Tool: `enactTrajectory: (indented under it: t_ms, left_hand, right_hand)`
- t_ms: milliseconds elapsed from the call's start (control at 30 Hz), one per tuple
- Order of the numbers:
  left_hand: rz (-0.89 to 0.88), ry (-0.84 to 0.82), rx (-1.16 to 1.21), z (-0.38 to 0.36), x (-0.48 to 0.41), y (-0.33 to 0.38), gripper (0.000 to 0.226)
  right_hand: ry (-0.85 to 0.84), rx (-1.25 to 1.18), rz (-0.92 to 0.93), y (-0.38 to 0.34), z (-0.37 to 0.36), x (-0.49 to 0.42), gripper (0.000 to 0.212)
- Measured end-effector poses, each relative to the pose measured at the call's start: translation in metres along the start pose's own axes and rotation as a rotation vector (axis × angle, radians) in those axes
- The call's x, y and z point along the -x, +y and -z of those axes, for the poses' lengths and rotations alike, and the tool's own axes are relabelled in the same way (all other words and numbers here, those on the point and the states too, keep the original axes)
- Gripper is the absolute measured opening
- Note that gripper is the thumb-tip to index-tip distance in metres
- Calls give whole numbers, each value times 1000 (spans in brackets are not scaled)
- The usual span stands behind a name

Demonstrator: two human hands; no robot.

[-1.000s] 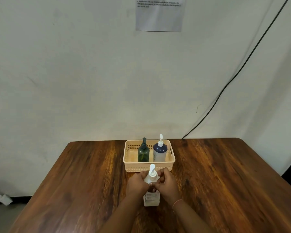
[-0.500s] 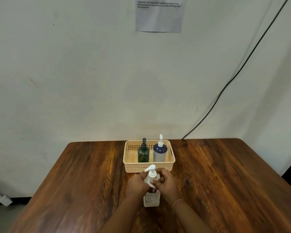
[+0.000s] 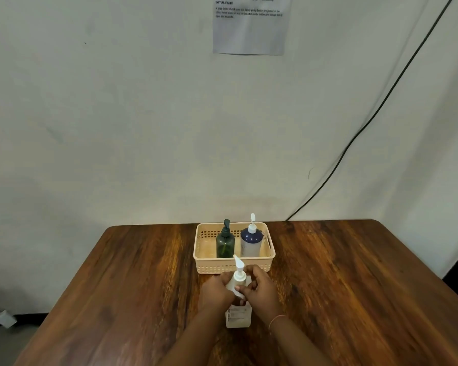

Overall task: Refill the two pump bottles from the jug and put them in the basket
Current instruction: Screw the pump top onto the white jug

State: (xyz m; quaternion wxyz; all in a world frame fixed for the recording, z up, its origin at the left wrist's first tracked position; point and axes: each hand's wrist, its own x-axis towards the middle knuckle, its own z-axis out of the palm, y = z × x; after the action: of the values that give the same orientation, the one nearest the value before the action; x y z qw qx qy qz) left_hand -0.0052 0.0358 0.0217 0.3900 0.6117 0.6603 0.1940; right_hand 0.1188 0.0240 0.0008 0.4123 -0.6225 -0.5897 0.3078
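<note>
The jug (image 3: 238, 317) stands upright on the table (image 3: 354, 286), just in front of the basket (image 3: 214, 268), and both hands are on its upper part. The left hand (image 3: 214, 291) has its grip curled round the shoulder from the left. The right hand (image 3: 262, 289) has its grip closed on the neck below the white pump (image 3: 239, 268), whose spout points up and away to the left. The jug's lower body is pale with a small label; I cannot tell how full it is.

The basket is a peach, slotted one, sitting near the far edge of the table. Two pump bottles stand upright in it side by side: the green bottle (image 3: 225, 244) on the left with a dark pump, and the blue bottle (image 3: 251, 243) on the right with a white pump. The green one is see-through with a tube showing inside; its level is unclear.

A thin band (image 3: 276, 319) circles the right wrist. A printed sheet (image 3: 250, 30) hangs on the wall, and a black cable (image 3: 368, 122) runs down it to the table's back edge.
</note>
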Motion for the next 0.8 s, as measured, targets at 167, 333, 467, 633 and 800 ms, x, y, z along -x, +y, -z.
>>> enactTrajectory:
  t_ms: [167,333,467,633,800]
  left_hand:
    - [13,5,4,-2,-1,0,77]
    - [4,7,-10,-3,-2,0,75]
    - [-2,20,-24,-4,-1,0,76]
    - [-17,7,-13,-4,-1,-1,74]
    - [-58,-20,-17,-2,1,-4,76]
  right_hand:
    - [6,14,-1,2,0,-1,31]
    - [20,31,-14,3,0,0,29]
    - [31,25,-16,2,0,0,29]
    - [28,26,-42,0,2,2,30]
    - [161,17,-150,-1,3,11,45]
